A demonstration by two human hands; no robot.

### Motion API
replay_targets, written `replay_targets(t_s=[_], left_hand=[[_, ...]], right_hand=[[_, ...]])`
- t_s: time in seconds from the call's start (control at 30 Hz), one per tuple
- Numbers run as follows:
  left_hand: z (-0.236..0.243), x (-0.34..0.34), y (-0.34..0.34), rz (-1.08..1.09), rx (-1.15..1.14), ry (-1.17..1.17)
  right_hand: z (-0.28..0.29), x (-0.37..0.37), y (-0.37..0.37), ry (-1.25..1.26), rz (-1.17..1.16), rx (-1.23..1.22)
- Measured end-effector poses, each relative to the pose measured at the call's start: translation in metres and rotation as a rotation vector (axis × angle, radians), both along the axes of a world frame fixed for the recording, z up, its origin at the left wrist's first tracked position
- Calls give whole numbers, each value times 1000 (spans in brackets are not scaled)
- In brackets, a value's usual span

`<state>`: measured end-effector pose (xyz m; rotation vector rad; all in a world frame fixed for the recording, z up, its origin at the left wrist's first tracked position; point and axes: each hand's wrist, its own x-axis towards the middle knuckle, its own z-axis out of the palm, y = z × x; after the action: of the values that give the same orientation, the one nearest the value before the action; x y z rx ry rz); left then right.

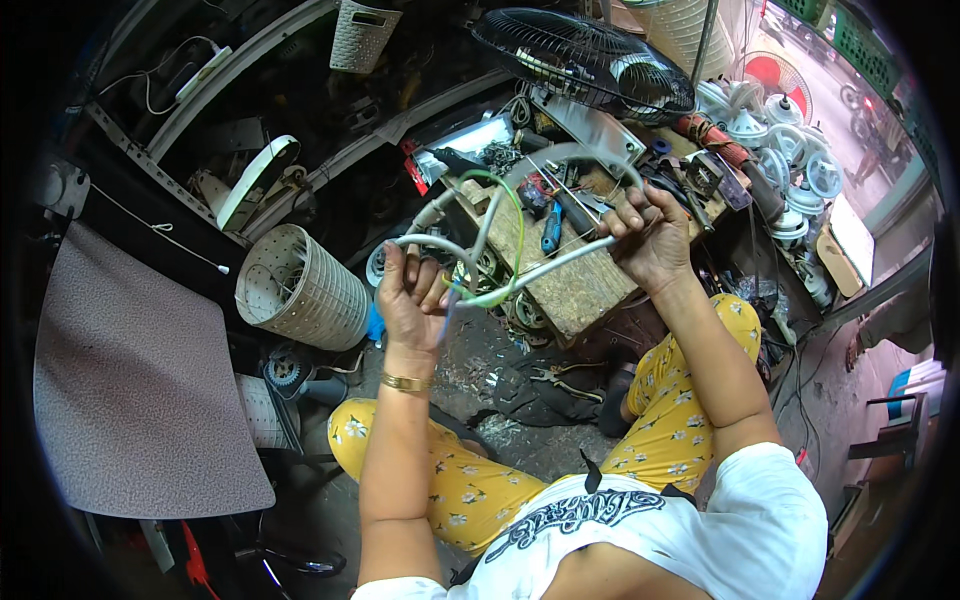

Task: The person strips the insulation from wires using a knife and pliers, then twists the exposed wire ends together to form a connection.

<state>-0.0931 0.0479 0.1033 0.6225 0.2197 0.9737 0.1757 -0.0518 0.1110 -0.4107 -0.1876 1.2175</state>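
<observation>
A thick pale grey cable point(565, 261) runs in loops between my two hands, over a worn wooden block point(585, 295). My left hand point(413, 290) is closed on the cable at the left, thumb up. My right hand point(652, 238) grips it farther right, with fingers curled round it. A thin yellow-green wire point(521, 225) arcs out beside the cable, and a blue wire point(446, 322) hangs by my left fingers. How the wires join the cable is partly hidden. Behind the cable lies a blue-handled screwdriver point(552, 228).
Tools and metal parts clutter the bench past the block. A black caged fan point(590, 65) stands at the back. White plastic parts point(790, 150) are piled at right. A perforated pale basket point(310, 285) and a grey textured panel point(140, 380) stand at left.
</observation>
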Motion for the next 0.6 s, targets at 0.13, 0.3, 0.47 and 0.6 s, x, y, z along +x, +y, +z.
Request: replay_targets(t_s=[0.13, 0.3, 0.47, 0.6], left_hand=[[4, -40, 20, 18, 51, -52], [26, -49, 7, 72, 293, 406], [11, -35, -4, 233, 907, 899], [18, -11, -29, 230, 1161, 1032]], right_hand=[[-1, 45, -9, -219, 486, 274], [-18, 6, -31, -1084, 1039, -50], [-55, -51, -61, -1241, 1924, 317], [6, -11, -46, -964, 1204, 152]])
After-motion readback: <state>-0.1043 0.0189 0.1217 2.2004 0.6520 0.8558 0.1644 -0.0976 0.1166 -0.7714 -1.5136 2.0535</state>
